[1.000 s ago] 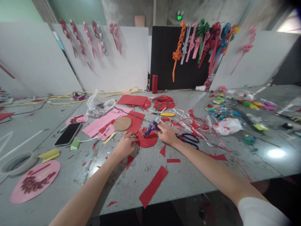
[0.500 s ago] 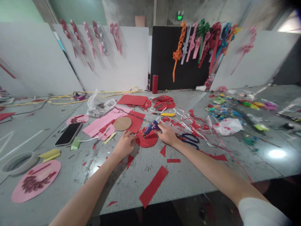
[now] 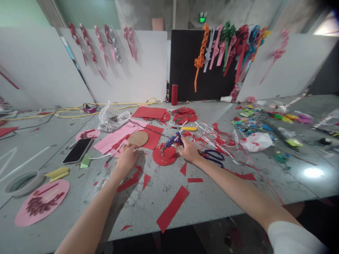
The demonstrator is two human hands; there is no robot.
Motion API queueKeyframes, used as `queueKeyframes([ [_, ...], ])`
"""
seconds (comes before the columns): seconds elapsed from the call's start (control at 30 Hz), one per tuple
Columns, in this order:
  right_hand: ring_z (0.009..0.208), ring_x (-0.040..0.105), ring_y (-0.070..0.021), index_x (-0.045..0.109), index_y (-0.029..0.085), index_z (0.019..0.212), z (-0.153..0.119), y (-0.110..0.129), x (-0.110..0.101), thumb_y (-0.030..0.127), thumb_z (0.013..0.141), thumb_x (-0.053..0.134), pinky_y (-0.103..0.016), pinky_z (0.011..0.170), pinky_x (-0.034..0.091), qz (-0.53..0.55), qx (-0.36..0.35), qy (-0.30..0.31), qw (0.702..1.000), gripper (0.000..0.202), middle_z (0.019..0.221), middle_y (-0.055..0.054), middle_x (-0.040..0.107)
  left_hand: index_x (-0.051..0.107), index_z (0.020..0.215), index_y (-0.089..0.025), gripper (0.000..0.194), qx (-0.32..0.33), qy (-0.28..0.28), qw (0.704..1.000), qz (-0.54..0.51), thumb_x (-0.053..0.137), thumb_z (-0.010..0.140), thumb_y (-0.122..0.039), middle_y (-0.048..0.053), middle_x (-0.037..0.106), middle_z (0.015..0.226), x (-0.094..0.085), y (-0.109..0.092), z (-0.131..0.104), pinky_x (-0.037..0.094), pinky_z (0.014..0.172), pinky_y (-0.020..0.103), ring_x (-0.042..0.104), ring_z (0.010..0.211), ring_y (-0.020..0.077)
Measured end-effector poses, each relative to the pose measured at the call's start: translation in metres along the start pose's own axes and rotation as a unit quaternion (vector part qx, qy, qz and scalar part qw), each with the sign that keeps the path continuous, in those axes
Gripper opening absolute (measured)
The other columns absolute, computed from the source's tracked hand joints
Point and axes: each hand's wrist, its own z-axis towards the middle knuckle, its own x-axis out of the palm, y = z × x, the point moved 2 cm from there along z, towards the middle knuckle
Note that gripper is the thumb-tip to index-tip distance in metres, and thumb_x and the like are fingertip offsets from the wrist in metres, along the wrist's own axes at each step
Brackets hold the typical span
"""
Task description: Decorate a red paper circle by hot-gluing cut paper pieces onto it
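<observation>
My right hand point(image 3: 188, 149) is wrapped around a blue hot glue gun point(image 3: 173, 140). The gun's nozzle points left over a round red paper disc point(image 3: 167, 159), which has a small cluster of brownish pieces point(image 3: 162, 150) on its upper left part. My left hand point(image 3: 127, 156) is off to the left, at the near edge of a brown cardboard disc point(image 3: 140, 138) and beside pink paper sheets point(image 3: 108, 140). Its fingers reach forward and look slightly apart, with nothing visible in them; the fingertips are partly hidden. Dark blue-handled scissors point(image 3: 215, 156) lie right of my right hand.
Red paper scraps point(image 3: 173, 208) are scattered in front. A phone point(image 3: 77, 151), a tape roll point(image 3: 25, 183) and a decorated pink disc point(image 3: 43, 204) lie at left. A yellow cutter point(image 3: 188, 128), tangled ribbons point(image 3: 225, 139) and a red bottle point(image 3: 174, 95) stand or lie farther back.
My left hand has left the edge of the red disc and moved left to the cardboard disc. The glue gun has shifted slightly right and up, still in my right hand.
</observation>
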Motion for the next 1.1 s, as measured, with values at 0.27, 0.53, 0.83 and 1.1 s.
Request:
queueKeyframes([
  [0.27, 0.086, 0.07, -0.0258, 0.06, 0.021, 0.112, 0.001, 0.002, -0.001, 0.043, 0.101, 0.06, -0.032, 0.073, 0.049, 0.003, 0.015, 0.003, 1.0, 0.025, 0.095, -0.007, 0.072, 0.072, 0.112, -0.015, 0.031, -0.099, 0.022, 0.989, 0.112, 0.046, 0.098, -0.024, 0.017, 0.074, 0.109, -0.02, -0.007, -0.011, 0.05, 0.089, 0.04, 0.067, 0.108, 0.0332],
  [0.53, 0.088, 0.07, -0.0254, 0.061, 0.021, 0.113, 0.0, -0.001, 0.0, 0.042, 0.1, 0.061, -0.032, 0.076, 0.05, 0.01, 0.011, 0.001, 1.0, 0.025, 0.096, -0.007, 0.072, 0.078, 0.102, -0.019, 0.028, -0.204, 0.026, 0.976, 0.072, 0.055, 0.093, -0.032, 0.015, 0.078, 0.102, -0.056, 0.04, -0.005, 0.047, 0.074, 0.035, 0.07, 0.096, 0.0325],
  [0.83, 0.088, 0.07, -0.0245, 0.061, 0.021, 0.11, 0.001, 0.001, -0.001, 0.04, 0.099, 0.063, -0.032, 0.078, 0.051, 0.018, 0.024, 0.012, 0.999, 0.022, 0.097, -0.006, 0.072, 0.076, 0.088, -0.02, 0.025, -0.159, 0.174, 0.972, 0.013, 0.068, 0.085, -0.043, 0.008, 0.078, 0.091, -0.039, 0.05, 0.002, 0.046, 0.07, 0.026, 0.071, 0.087, 0.0234],
  [1.1, 0.085, 0.07, -0.0251, 0.061, 0.022, 0.108, 0.001, 0.0, 0.0, 0.038, 0.096, 0.064, -0.031, 0.073, 0.05, 0.013, 0.023, 0.003, 1.0, 0.02, 0.093, -0.005, 0.072, 0.069, 0.09, -0.019, 0.02, -0.158, 0.154, 0.975, 0.003, 0.07, 0.083, -0.038, 0.008, 0.077, 0.092, -0.023, 0.057, -0.001, 0.047, 0.071, 0.029, 0.07, 0.083, 0.0224],
])
